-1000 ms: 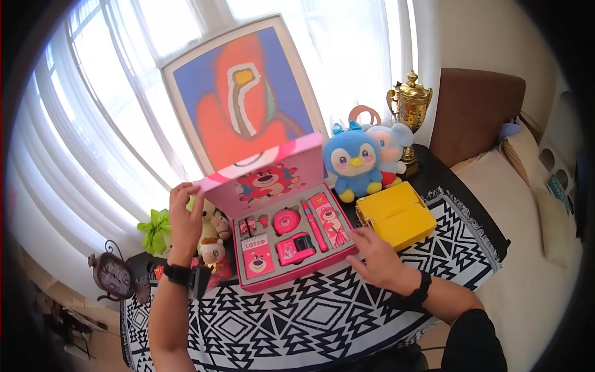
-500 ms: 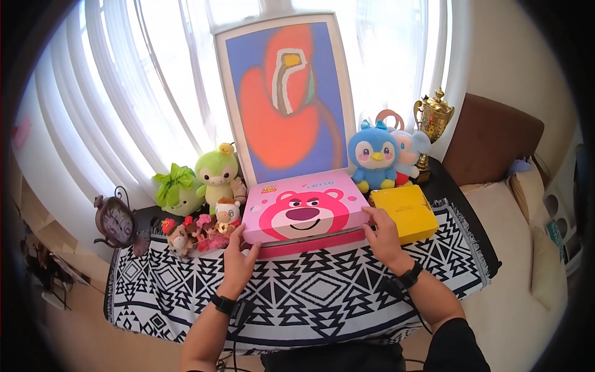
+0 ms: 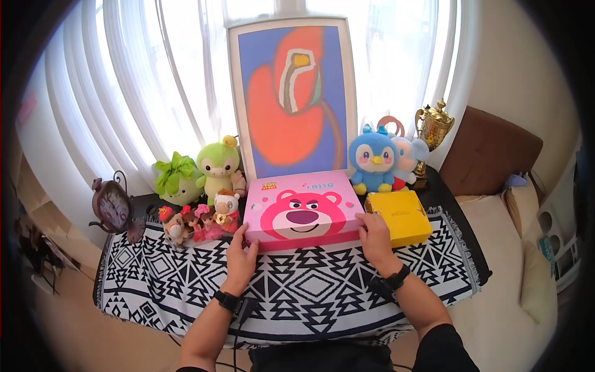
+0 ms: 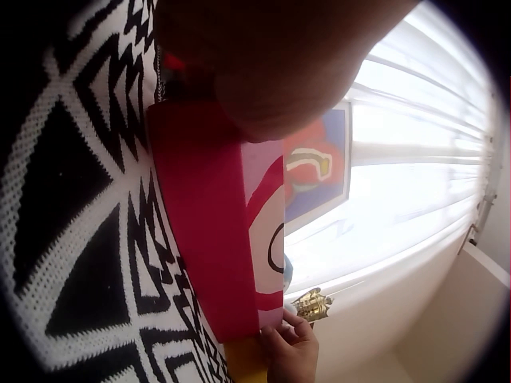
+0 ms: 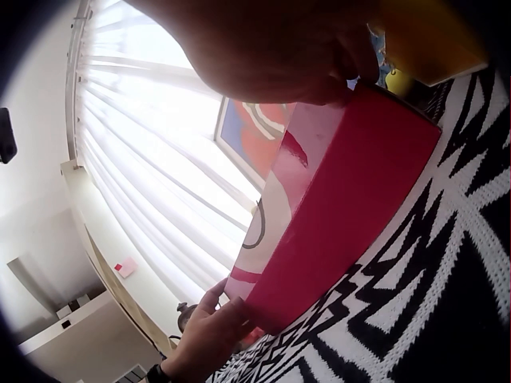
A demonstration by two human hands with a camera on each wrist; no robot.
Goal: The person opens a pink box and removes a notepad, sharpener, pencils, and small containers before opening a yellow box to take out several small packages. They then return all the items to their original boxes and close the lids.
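A pink box (image 3: 304, 211) with a bear face on its lid lies closed on the patterned cloth. My left hand (image 3: 240, 259) holds its front left corner, thumb at the front and fingers along the side. At the front right corner my right hand (image 3: 377, 242) grips the box in the same way. In the left wrist view the deep pink front (image 4: 200, 215) shows, with the right hand (image 4: 292, 349) at the far corner. The right wrist view has the box's front (image 5: 335, 207) and the left hand (image 5: 209, 335) at its far end.
A yellow box (image 3: 400, 218) lies just right of the right hand. Small dolls (image 3: 201, 224) and green plush toys (image 3: 218, 168) stand at the left, beside a clock (image 3: 114, 208). Behind are a framed picture (image 3: 297, 99), a blue plush (image 3: 373, 161) and a gold trophy (image 3: 432, 133).
The lid, raised a second ago over the items inside, has come down and now sits flush. My left hand went from the lid's upper edge to the front left corner; the right stays at the right side.
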